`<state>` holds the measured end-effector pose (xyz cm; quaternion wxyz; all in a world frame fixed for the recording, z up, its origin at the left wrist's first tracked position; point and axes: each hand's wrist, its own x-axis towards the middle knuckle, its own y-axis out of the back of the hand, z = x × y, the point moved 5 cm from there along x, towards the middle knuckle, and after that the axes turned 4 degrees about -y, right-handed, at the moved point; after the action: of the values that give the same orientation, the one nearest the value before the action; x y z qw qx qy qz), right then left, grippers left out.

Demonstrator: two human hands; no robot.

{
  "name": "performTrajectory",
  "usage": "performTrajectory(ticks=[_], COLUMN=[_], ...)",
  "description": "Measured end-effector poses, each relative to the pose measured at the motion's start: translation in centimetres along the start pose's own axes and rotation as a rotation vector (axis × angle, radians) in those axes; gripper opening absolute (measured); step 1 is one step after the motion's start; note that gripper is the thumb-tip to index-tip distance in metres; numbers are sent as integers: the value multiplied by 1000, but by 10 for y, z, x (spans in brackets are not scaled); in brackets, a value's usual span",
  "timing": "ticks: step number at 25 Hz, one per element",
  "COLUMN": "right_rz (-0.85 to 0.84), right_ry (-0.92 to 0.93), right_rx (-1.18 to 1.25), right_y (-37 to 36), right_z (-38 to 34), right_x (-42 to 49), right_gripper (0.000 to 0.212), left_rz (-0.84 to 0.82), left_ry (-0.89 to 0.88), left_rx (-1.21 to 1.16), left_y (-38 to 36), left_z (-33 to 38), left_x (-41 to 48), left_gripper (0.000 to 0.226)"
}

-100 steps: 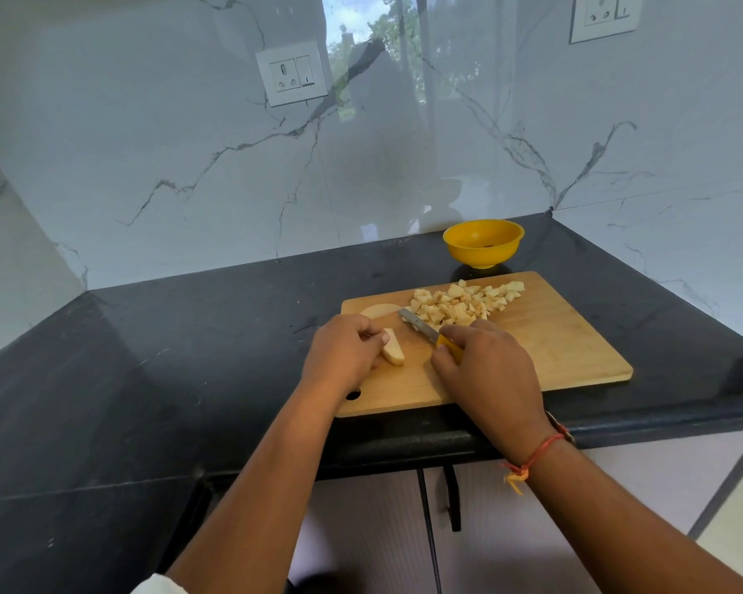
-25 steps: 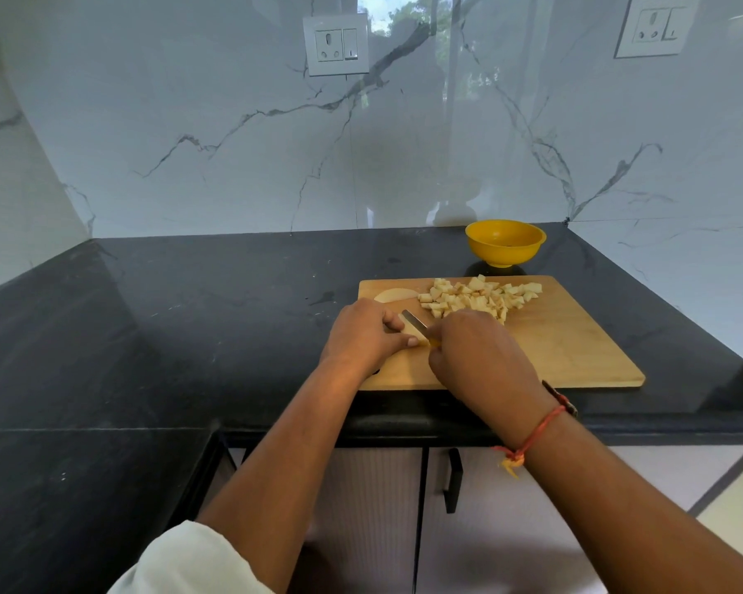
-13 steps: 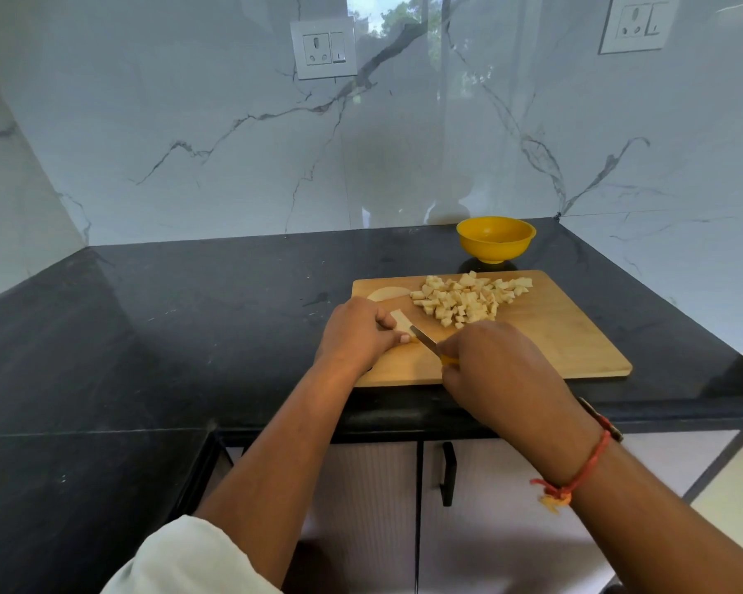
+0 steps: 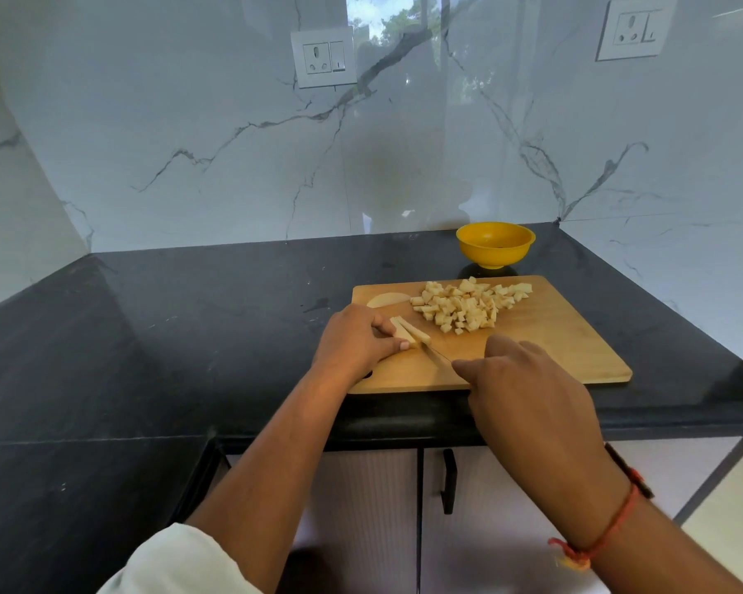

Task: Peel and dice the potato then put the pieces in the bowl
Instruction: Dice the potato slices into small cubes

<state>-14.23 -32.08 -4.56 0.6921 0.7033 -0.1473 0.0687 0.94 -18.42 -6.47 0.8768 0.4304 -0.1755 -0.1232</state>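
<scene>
Our left hand (image 4: 357, 340) clamped the potato strips (image 4: 409, 332) steady at the board's (image 4: 554, 345) nine o'clock; our right hand (image 4: 532, 396) gripped the knife (image 4: 437, 355).

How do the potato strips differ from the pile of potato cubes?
The potato strips are long; the potato cubes are small dice. The left hand holds the strips; the cubes lie loose in a heap. Both are pale and lie on the cutting board.

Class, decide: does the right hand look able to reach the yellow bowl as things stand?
Probably yes: only the low diced potato pile on the cutting board lies between right hand and bowl, though that hand grips the knife.
</scene>
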Motion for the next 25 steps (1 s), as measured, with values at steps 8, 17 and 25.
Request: performTrajectory(ticks=[8, 17, 25], right_rz=[179, 173, 204], right_ry=[-147, -151, -179], right_rx=[318, 473, 480], right_y=[-11, -28, -34], right_z=[19, 15, 26], right_x=[1, 20, 24], right_gripper=[36, 38, 39], left_rz=[-192, -249, -233], left_ry=[-108, -198, -175], left_rx=[102, 310, 236], left_y=[2, 5, 6], left_z=[5, 8, 11], left_x=[9, 16, 14], left_gripper=[44, 40, 28])
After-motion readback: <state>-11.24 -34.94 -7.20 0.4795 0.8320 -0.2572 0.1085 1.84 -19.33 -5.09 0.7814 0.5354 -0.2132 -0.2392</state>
